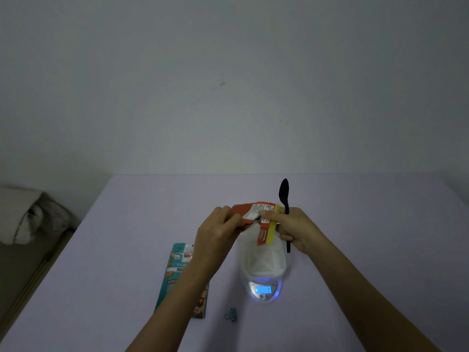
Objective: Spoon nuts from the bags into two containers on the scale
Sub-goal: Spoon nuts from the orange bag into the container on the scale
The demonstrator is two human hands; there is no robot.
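An orange and yellow nut bag point(264, 226) hangs in the air above a white perforated container point(264, 260) that sits on a small digital scale point(264, 290) with a lit blue display. My left hand point(218, 232) pinches the bag's left edge. My right hand point(291, 227) pinches the bag's right side and also holds a black spoon point(284, 196), bowl pointing up and away. A teal nut bag point(180, 275) lies flat on the table, partly under my left forearm.
The lilac table point(355, 237) runs to a plain wall at the back. A small teal binder clip point(231, 314) lies near the front, left of the scale. Off the table's left edge sits crumpled grey cloth point(33, 219) on a lower surface.
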